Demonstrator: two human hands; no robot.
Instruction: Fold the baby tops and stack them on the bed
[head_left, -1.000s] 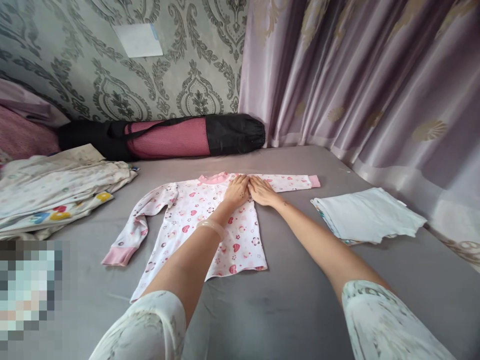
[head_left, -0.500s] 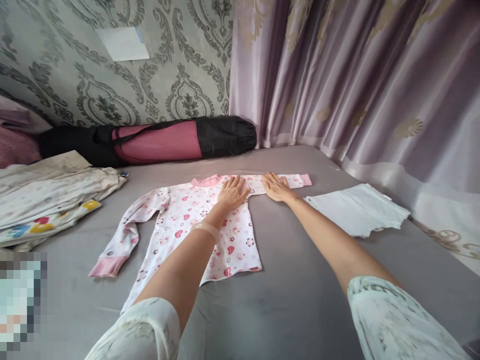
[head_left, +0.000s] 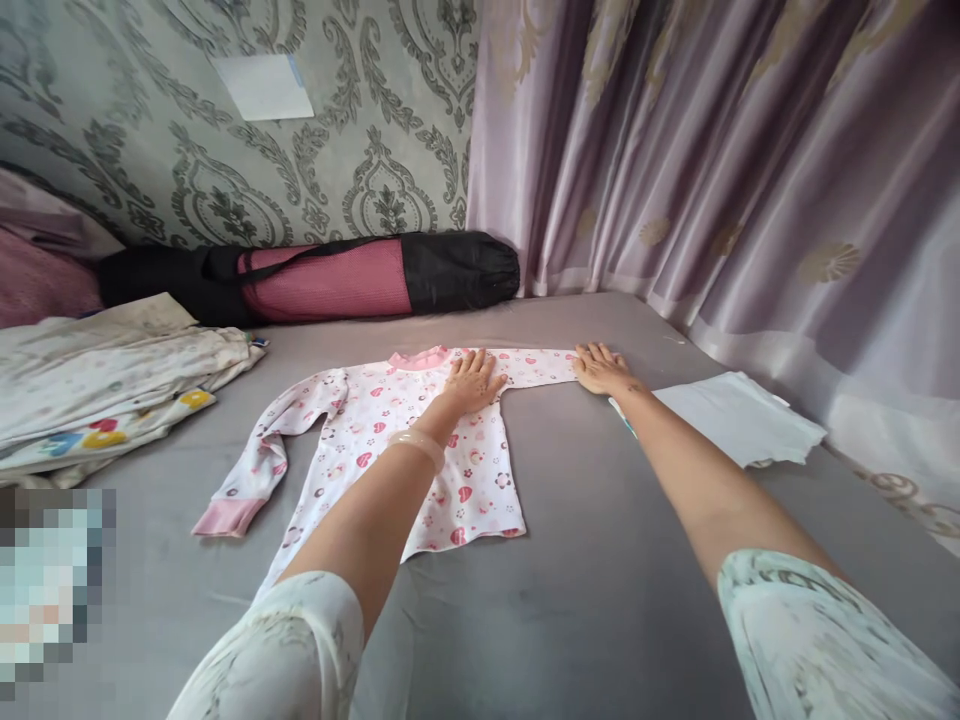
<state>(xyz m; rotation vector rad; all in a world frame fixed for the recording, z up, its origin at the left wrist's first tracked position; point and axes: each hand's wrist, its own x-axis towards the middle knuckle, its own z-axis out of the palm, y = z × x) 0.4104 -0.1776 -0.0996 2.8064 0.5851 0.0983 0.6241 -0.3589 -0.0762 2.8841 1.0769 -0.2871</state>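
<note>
A small white shirt (head_left: 480,455) with a pink and red print and a pink collar lies spread on the grey sheet. My left hand (head_left: 472,382) rests flat on its right shoulder area, fingers spread. Over the cuff end of the straight right sleeve (head_left: 536,366) lies my right hand (head_left: 600,370), palm down with the fingers stretched out; it covers the pink cuff. The other sleeve (head_left: 300,408) is bent and wrinkled, with its pink cuff (head_left: 229,517) pointing toward the lower left.
Folded white cloth (head_left: 739,415) lies beyond my right wrist. Stacked clothes (head_left: 112,385) are at the left. A black and pink rolled bag (head_left: 330,280) lies along the wall, beside a purple curtain (head_left: 675,150). A blurred patch covers the lower left.
My right hand has slid right along the sleeve, from its middle to the cuff end. My left hand stays on the shoulder. The view has shifted slightly.
</note>
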